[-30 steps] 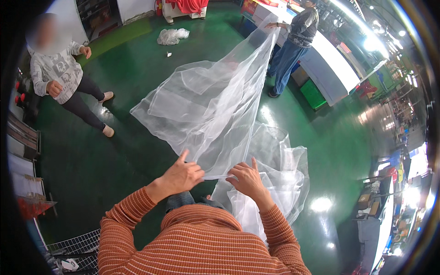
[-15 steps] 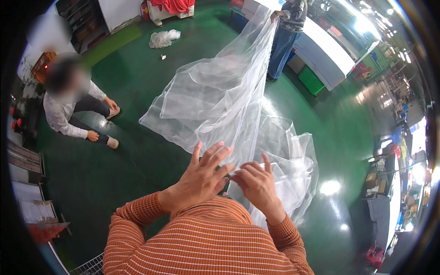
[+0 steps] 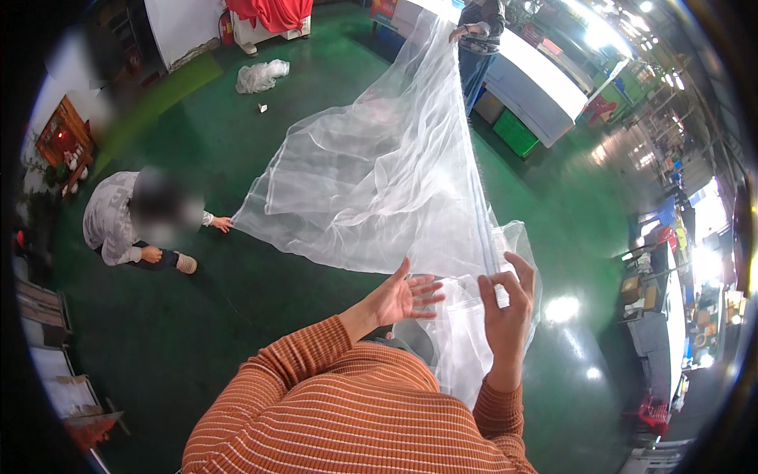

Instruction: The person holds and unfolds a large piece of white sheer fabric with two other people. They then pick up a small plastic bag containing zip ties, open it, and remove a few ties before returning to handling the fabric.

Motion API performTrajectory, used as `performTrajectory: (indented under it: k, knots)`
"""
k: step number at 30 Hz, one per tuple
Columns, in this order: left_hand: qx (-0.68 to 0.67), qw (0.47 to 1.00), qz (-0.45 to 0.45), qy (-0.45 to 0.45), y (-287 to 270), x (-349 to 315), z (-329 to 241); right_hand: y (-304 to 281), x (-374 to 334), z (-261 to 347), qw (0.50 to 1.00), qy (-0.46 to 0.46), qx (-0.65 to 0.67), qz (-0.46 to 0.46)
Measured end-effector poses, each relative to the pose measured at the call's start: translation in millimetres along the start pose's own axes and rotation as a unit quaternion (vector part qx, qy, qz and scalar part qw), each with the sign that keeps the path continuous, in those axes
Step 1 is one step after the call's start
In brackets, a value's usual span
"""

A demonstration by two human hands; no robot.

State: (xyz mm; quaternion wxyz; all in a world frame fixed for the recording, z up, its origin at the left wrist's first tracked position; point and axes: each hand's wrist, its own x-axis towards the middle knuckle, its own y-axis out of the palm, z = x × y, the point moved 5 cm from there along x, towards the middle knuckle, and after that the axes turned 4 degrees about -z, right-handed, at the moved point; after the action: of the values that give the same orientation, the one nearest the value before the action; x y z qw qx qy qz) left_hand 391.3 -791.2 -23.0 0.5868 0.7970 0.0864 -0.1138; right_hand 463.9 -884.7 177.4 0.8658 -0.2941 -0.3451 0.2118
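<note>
A large sheet of sheer white mesh fabric (image 3: 371, 170) stretches from my body toward the far side, its right edge a long straight hem. My right hand (image 3: 507, 312) pinches this hem between thumb and fingers at the near end. Just left of it, my left hand (image 3: 407, 300) is open, fingers spread and palm turned to the right, above a loose part of the fabric. More mesh hangs in folds below and between my hands. A standing person's hand (image 3: 466, 31) grips the far end. At the left, a crouching person's hand (image 3: 222, 224) touches the fabric's left corner.
Green floor (image 3: 260, 340) lies around the fabric. A crumpled clear plastic bag (image 3: 262, 76) and a small white scrap (image 3: 262, 108) are on it. At the far right stand a long white table (image 3: 537, 79) and a green crate (image 3: 515, 133). Cluttered benches line the right side.
My hands have parted: the right moved right with the hem, the left opened out. The hem is pulled straighter. The crouching person has leaned forward and reached the fabric's corner.
</note>
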Motion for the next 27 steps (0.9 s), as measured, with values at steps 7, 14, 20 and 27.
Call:
performTrajectory:
  k: [7,14,20,27]
  knots:
    - [-0.109,0.975,-0.179,0.075,-34.9,47.0,9.8,-7.6,-6.5,-35.0,0.990,0.138,-0.004,0.028]
    - [-0.153,0.965,-0.208,0.055,-54.3,53.8,24.8,-19.7,1.1,-38.0,0.989,0.134,0.056,-0.027]
    - [-0.227,0.940,-0.222,0.124,-122.3,45.8,11.8,-80.1,31.2,-53.0,0.982,0.041,0.067,-0.170]
    - [-0.131,0.916,-0.318,0.208,-194.1,8.5,-11.4,-168.4,80.2,-124.5,0.975,-0.001,-0.151,-0.164]
